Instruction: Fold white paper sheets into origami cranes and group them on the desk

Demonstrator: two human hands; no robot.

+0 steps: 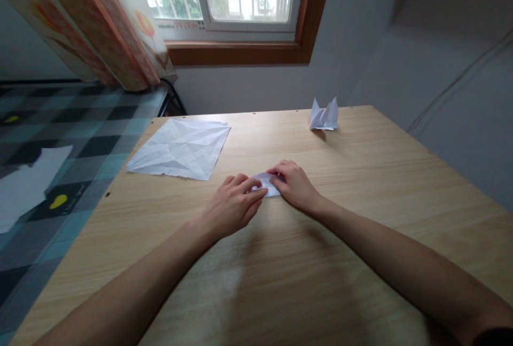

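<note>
We see a small white paper piece (267, 183), folded flat into a compact shape. It lies mid-width on the tabletop (360, 185), and our fingers (258, 192) cover both its ends.

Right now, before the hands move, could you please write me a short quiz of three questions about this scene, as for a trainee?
1. True or false: the left hand and the right hand both touch the small folded paper.
2. The creased open sheet lies on the table: A) to the left of the hands; B) to the right of the hands; C) between the hands.
3. What stands near the table's far edge, to the right of the hands?
Key: 1 true; 2 A; 3 the folded paper figure.
</note>
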